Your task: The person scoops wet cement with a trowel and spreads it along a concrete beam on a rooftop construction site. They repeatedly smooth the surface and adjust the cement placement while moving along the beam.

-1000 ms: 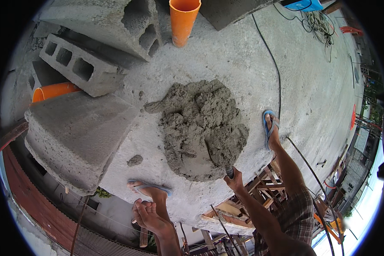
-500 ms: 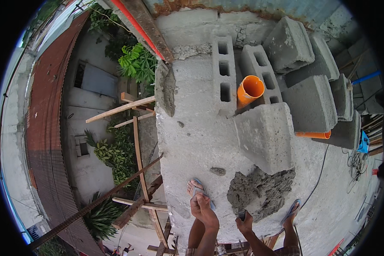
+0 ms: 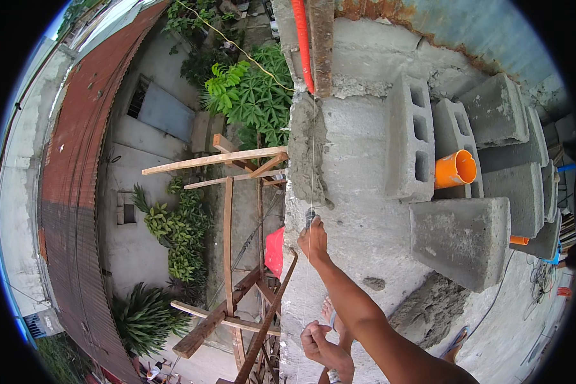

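right hand (image 3: 313, 240): its grip is clenched on a dark, short-handled tool (image 3: 311, 218), held out at arm's length, probably to get at the near end of the mortar; the blade cannot be made out.
left hand (image 3: 325, 349): fingers curled in, held low near the body, perhaps just out of the way; whether its grip has anything in it, i cannot tell.
mortar strip (image 3: 306, 153): rough, grey and damp-looking, running along the slab's edge; the tool is just beside its near end.
string (image 3: 313, 131): thin, pale, drawn straight above the strip, seemingly as a guide line.
slab (image 3: 365, 237): pale grey concrete, bearing the work.
mortar heap (image 3: 432, 310): dark grey, beyond the right forearm, likely kept close for scooping.
hollow block (image 3: 398, 141): grey concrete, three holes showing, right of the strip, well apart from the tool.
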Motion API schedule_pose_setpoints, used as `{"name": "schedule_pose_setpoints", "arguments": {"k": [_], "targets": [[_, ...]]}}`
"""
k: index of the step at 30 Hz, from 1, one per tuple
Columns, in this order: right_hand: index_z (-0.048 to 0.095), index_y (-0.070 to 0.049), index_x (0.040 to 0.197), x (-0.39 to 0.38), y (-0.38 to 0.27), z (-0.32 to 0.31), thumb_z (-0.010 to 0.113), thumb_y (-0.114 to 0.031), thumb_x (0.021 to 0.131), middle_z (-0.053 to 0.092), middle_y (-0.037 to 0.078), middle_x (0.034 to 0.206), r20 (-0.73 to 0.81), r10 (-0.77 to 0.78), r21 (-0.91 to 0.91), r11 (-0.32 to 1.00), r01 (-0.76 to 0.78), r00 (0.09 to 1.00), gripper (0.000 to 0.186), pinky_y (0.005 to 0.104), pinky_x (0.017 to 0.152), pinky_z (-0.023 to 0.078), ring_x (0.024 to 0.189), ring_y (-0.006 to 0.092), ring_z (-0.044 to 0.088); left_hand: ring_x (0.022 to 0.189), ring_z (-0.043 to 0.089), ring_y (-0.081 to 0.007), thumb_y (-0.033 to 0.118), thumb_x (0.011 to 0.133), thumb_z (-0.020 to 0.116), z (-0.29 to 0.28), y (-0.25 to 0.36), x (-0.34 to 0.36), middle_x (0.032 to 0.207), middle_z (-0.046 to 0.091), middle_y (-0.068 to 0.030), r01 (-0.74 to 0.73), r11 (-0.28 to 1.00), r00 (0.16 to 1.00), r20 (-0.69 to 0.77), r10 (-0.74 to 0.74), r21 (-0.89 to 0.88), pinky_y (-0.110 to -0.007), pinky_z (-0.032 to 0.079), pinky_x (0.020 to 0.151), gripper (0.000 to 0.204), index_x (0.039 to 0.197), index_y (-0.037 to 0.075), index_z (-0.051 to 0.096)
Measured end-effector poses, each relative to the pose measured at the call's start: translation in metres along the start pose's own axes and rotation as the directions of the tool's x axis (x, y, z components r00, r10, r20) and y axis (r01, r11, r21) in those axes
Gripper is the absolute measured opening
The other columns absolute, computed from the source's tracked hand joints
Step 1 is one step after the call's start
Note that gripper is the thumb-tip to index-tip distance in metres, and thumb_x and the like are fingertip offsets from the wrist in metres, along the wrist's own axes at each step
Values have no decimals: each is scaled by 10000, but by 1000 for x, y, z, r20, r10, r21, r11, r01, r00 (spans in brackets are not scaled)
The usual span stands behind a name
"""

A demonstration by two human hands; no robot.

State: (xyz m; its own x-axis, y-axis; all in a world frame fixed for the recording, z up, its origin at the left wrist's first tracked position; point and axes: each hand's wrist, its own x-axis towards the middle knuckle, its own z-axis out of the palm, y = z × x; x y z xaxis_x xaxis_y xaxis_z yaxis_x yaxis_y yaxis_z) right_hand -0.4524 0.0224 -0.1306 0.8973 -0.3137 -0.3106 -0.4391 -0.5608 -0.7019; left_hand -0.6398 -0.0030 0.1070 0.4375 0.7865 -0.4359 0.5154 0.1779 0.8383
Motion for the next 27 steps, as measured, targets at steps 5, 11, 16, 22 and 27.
{"name": "schedule_pose_setpoints", "arguments": {"k": [5, 11, 16, 22, 27], "targets": [[323, 47, 1274, -118, 39, -38, 635, -58, 781, 520, 351, 1124, 232, 117, -85, 991, -100, 966, 594, 532, 769, 521, 892, 514, 598, 790, 507, -148, 232, 973, 524, 10, 10, -5, 802, 545, -64, 59, 994, 998, 10, -58, -88, -330, 406, 811, 275, 883, -22, 579], [382, 26, 1305, -57, 62, -78, 660, -46, 777, 551, 310, 1124, -20, -50, 134, 990, 52, 999, 602, 488, 795, 496, 952, 487, 584, 776, 499, -129, 218, 975, 525, 7, -6, -30, 815, 546, -54, 18, 1000, 997, 72, -16, -26, -296, 411, 766, 251, 908, -18, 578], [404, 28, 1276, -1, 57, -48, 641, -60, 773, 563, 256, 1013, 54, -46, -44, 998, 49, 997, 563, 482, 719, 532, 834, 440, 623, 754, 487, -116, 218, 972, 528, 9, -19, -60, 792, 532, -43, 20, 1000, 986, 167, -20, 6, -291, 402, 732, 251, 929, -22, 589], [439, -13, 1265, -222, 183, -132, 630, -91, 711, 576, 177, 994, 54, -90, 6, 996, 90, 995, 592, 502, 665, 518, 786, 387, 641, 709, 474, -88, 230, 983, 504, 14, -39, -88, 734, 510, -4, -88, 975, 980, 192, 49, 202, -269, 422, 707, 222, 971, 21, 580], [562, -83, 1119, -395, 295, -312, 626, -142, 678, 664, 162, 875, -122, 384, -147, 905, -399, 915, 450, 478, 673, 528, 746, 385, 650, 764, 462, -76, 268, 977, 511, 23, -62, -128, 773, 491, 26, -61, 979, 959, 282, 4, 193, -264, 393, 752, 239, 988, 41, 585]]}}
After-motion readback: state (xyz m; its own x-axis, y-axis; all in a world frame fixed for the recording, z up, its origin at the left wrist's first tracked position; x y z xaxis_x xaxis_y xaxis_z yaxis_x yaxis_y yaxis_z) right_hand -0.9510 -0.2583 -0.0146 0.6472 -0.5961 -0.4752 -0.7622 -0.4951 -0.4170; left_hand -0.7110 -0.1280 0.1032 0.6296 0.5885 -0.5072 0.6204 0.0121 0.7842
